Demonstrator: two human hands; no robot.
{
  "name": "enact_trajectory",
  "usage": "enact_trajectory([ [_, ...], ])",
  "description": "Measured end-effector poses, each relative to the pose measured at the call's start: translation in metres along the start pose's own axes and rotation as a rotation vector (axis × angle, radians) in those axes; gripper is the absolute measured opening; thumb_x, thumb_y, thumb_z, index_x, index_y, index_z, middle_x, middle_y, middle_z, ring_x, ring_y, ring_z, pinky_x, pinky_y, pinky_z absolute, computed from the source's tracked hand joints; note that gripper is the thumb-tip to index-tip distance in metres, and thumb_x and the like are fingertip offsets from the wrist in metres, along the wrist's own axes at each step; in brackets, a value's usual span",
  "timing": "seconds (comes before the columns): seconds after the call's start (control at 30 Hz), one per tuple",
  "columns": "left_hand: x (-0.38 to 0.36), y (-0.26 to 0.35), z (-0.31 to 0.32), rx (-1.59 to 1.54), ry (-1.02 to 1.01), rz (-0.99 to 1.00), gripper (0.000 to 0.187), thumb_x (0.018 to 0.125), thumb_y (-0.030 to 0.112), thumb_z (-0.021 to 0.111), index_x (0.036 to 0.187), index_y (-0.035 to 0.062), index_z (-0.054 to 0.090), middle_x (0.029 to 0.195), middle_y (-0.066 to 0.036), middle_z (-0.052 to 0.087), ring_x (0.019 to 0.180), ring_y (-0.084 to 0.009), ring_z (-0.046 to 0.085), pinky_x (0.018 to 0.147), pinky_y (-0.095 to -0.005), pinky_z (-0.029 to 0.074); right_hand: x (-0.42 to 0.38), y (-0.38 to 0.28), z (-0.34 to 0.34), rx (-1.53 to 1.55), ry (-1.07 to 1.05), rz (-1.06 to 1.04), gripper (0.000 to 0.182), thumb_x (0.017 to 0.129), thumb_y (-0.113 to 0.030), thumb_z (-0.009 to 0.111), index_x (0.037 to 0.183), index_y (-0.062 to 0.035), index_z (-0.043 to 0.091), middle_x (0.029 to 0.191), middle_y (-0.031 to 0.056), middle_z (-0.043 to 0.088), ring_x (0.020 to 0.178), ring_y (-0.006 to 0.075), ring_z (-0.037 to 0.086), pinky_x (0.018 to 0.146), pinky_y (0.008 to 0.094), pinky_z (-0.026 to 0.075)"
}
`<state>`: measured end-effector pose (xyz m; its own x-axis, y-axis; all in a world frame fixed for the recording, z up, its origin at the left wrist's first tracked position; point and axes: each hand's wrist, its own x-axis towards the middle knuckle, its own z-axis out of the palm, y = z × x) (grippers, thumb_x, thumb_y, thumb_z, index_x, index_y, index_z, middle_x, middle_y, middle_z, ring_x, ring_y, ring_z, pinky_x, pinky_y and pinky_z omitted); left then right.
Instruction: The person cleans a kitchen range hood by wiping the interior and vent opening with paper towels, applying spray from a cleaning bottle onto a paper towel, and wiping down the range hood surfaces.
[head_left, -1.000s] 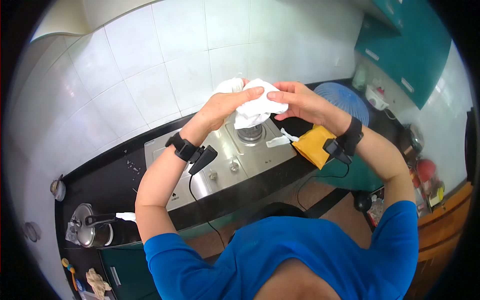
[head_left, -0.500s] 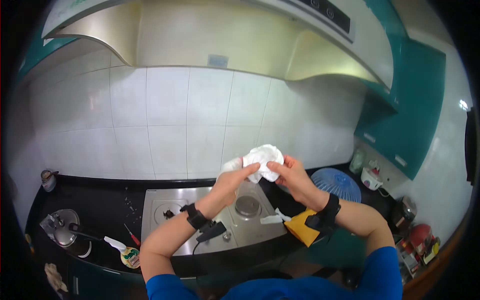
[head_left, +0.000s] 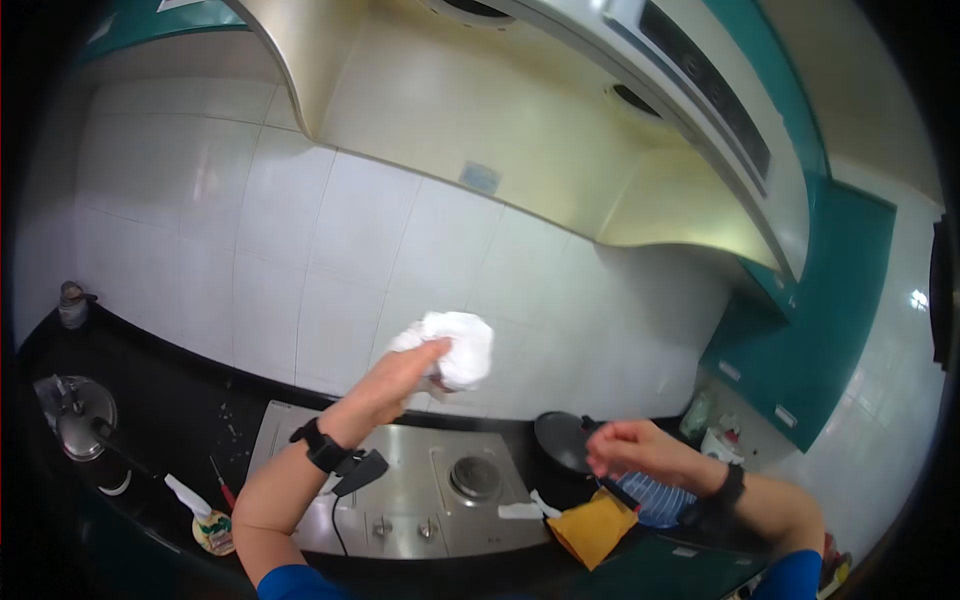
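My left hand is closed round a crumpled white cloth, raised above the stove in front of the tiled wall. The thumb presses on the cloth's face. Lower down at the right, my right hand is apart from the cloth, with its fingers curled and slightly blurred; whether anything is in them cannot be made out. It hovers near a dark pan and above a yellow cloth. The steel gas stove lies under both arms.
On the left counter are a spray bottle, a red-handled tool and a metal pot. A range hood hangs above. A blue basket is at the right, and teal cabinets hang behind it.
My right hand has let go of the white cloth and moved down to the right. My left hand still has the cloth. The view has tilted and shifted.
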<state>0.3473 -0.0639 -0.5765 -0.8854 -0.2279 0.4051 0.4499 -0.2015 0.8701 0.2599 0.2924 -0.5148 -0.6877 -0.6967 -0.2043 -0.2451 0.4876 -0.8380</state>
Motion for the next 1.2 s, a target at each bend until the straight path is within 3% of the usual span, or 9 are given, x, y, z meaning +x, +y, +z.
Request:
enact_trajectory([
  [0.3,0.127,0.061,-0.120,0.144,0.401,0.332,0.046,0.098,0.036,0.055,0.131,0.0035,0.053,0.111,-0.010,0.066,0.098,-0.0207,0.062,0.083,-0.0347,0.049,-0.082,-0.032,-0.046,-0.195,0.208,0.148,0.030,0.099,-0.030,0.063,0.115,-0.0050,0.065,0.108,0.0057,0.071,0.094,0.0127,0.068,0.079,0.0242,0.053],
  [0.37,0.148,0.075,-0.145,0.316,0.568,0.491,0.056,0.098,0.042,0.055,0.136,0.0002,0.052,0.124,-0.009,0.063,0.112,-0.0181,0.058,0.092,-0.0309,0.046,-0.118,-0.031,-0.052,-0.259,0.224,0.431,0.036,0.099,-0.033,0.062,0.122,-0.0051,0.063,0.112,0.0064,0.071,0.098,0.0140,0.068,0.083,0.0243,0.053],
  [0.5,0.162,0.123,-0.145,0.247,0.550,0.536,0.058,0.096,0.040,0.060,0.136,-0.0008,0.050,0.123,-0.009,0.064,0.109,-0.0172,0.058,0.091,-0.0293,0.046,-0.177,-0.062,-0.037,-0.301,0.289,0.506,0.041,0.100,-0.034,0.061,0.127,-0.0042,0.061,0.115,0.0075,0.070,0.102,0.0149,0.068,0.088,0.0254,0.053],
  [0.57,0.193,0.144,-0.131,0.081,0.665,0.890,0.052,0.093,0.034,0.066,0.131,-0.0002,0.054,0.112,-0.007,0.067,0.098,-0.0159,0.060,0.083,-0.0305,0.048,-0.190,-0.087,-0.028,-0.345,0.366,0.562,0.042,0.100,-0.033,0.060,0.129,-0.0022,0.059,0.117,0.0086,0.069,0.102,0.0150,0.069,0.090,0.0262,0.053],
  [0.7,0.223,0.215,-0.069,0.148,0.407,1.190,0.028,0.092,0.027,0.069,0.103,0.0009,0.065,0.096,-0.002,0.065,0.088,-0.0150,0.059,0.078,-0.0321,0.048,-0.180,-0.118,-0.019,-0.486,0.370,0.474,0.038,0.101,-0.029,0.060,0.126,-0.0003,0.061,0.111,0.0104,0.071,0.100,0.0153,0.069,0.091,0.0266,0.053],
  [0.87,0.274,0.300,-0.029,0.964,1.099,1.760,0.019,0.082,0.014,0.069,0.098,0.0047,0.067,0.097,-0.012,0.065,0.092,-0.0307,0.061,0.079,-0.0420,0.050,-0.137,-0.136,-0.018,-0.461,0.378,0.277,0.036,0.100,-0.028,0.062,0.122,-0.0002,0.063,0.106,0.0097,0.072,0.098,0.0149,0.069,0.090,0.0267,0.053],
  [1.03,0.337,0.352,-0.048,1.029,1.184,1.665,0.026,0.080,0.012,0.068,0.105,0.0065,0.063,0.104,-0.019,0.062,0.093,-0.0396,0.063,0.076,-0.0471,0.053,-0.112,-0.135,-0.031,-0.430,0.344,0.152,0.034,0.099,-0.025,0.063,0.118,0.0028,0.064,0.102,0.0097,0.072,0.095,0.0148,0.069,0.086,0.0274,0.054],
  [1.13,0.370,0.369,-0.048,0.993,1.124,1.249,0.031,0.090,0.018,0.056,0.119,0.0070,0.059,0.117,-0.023,0.059,0.100,-0.0407,0.065,0.082,-0.0457,0.055,-0.104,-0.134,-0.033,-0.383,0.383,0.121,0.033,0.099,-0.025,0.064,0.117,0.0031,0.065,0.101,0.0103,0.072,0.094,0.0151,0.069,0.086,0.0275,0.055],
  [1.2,0.369,0.350,-0.041,0.942,1.156,1.245,0.032,0.091,0.020,0.054,0.120,0.0070,0.059,0.117,-0.022,0.059,0.099,-0.0406,0.066,0.081,-0.0460,0.055,-0.100,-0.131,-0.035,-0.382,0.357,0.102,0.032,0.099,-0.024,0.064,0.116,0.0032,0.065,0.101,0.0101,0.073,0.094,0.0151,0.069,0.086,0.0274,0.055],
])
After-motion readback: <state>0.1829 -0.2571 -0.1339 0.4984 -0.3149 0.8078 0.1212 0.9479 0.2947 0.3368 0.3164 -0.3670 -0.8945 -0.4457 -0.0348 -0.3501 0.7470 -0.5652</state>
